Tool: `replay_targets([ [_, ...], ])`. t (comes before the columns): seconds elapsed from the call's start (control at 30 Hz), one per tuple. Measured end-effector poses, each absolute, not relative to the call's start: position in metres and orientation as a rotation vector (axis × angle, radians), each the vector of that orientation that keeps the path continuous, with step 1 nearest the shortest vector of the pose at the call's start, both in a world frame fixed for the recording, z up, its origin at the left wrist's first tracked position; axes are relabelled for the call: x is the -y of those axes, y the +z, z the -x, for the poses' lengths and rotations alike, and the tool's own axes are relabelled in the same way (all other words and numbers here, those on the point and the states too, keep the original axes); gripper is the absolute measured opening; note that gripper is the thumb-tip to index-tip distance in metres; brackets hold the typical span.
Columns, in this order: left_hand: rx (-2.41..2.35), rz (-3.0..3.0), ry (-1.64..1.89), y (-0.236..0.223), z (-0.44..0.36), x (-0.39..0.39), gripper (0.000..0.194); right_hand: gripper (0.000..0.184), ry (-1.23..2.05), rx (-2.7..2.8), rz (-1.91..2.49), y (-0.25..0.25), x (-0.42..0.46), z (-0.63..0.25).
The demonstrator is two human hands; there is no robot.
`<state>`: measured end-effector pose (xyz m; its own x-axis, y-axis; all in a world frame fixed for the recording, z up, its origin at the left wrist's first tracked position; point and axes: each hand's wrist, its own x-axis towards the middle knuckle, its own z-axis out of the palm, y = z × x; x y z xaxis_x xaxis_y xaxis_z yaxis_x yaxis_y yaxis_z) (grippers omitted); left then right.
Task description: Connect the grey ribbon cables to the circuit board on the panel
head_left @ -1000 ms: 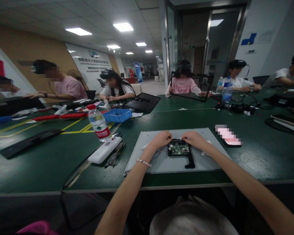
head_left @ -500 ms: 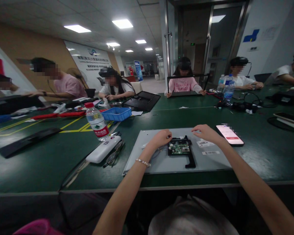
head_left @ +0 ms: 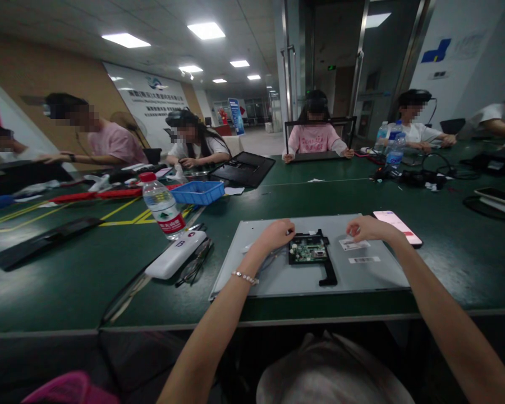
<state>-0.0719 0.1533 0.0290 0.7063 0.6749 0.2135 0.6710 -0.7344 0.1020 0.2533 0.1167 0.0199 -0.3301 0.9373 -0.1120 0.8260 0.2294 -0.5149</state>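
Note:
A grey flat panel (head_left: 273, 280) lies on the green table in front of me. On its middle sits a green circuit board (head_left: 306, 251) in a black bracket (head_left: 329, 274). My left hand (head_left: 279, 233) is closed at the bracket's upper left corner; whatever its fingertips hold is hidden. A thin cable (head_left: 270, 259) runs below that wrist. Over the panel's right part, my right hand (head_left: 368, 229) hovers with curled fingers pinched together, just above a white label (head_left: 353, 244). I cannot make out anything in this pinch. A barcode sticker (head_left: 364, 260) lies below.
A phone (head_left: 399, 227) lies beyond my right wrist. To the left are a white power bank (head_left: 177, 255), glasses (head_left: 193, 266), a water bottle (head_left: 162, 207) and a blue tray (head_left: 197, 192). Across the table a person holds a black frame (head_left: 320, 159). Other people sit around.
My right hand has moved right, away from the bracket to above the label, and its fingers have curled in more. My left hand stays at the bracket's corner.

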Motion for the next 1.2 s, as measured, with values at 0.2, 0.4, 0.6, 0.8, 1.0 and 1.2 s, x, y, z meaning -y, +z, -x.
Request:
replay_targets([
  [0.2, -1.163, -2.887, 0.363, 0.028, 0.072, -0.154, 0.015, 0.011, 0.73, 2.286, 1.596, 0.02, -0.117, -0.247],
  [0.4, -1.176, -2.894, 0.357, 0.028, 0.071, -0.154, 0.016, 0.012, 0.818, 2.241, 1.489, 0.028, -0.112, -0.24],
  [0.6, -1.205, -2.9, 0.356, 0.027, 0.071, -0.155, 0.016, 0.012, 1.107, 2.202, 1.158, 0.034, -0.101, -0.213],
  [0.8, -1.182, -2.929, 0.358, 0.025, 0.071, -0.157, 0.016, 0.012, 1.208, 2.232, 1.021, 0.031, -0.096, -0.192],
  [1.0, -1.18, -2.951, 0.351, 0.025, 0.071, -0.159, 0.016, 0.014, 1.223, 2.224, 1.031, 0.031, -0.096, -0.191],
  [1.2, -1.225, -2.958, 0.3, 0.03, 0.069, -0.153, 0.017, 0.019, 1.194, 2.229, 1.058, 0.035, -0.094, -0.191],
])
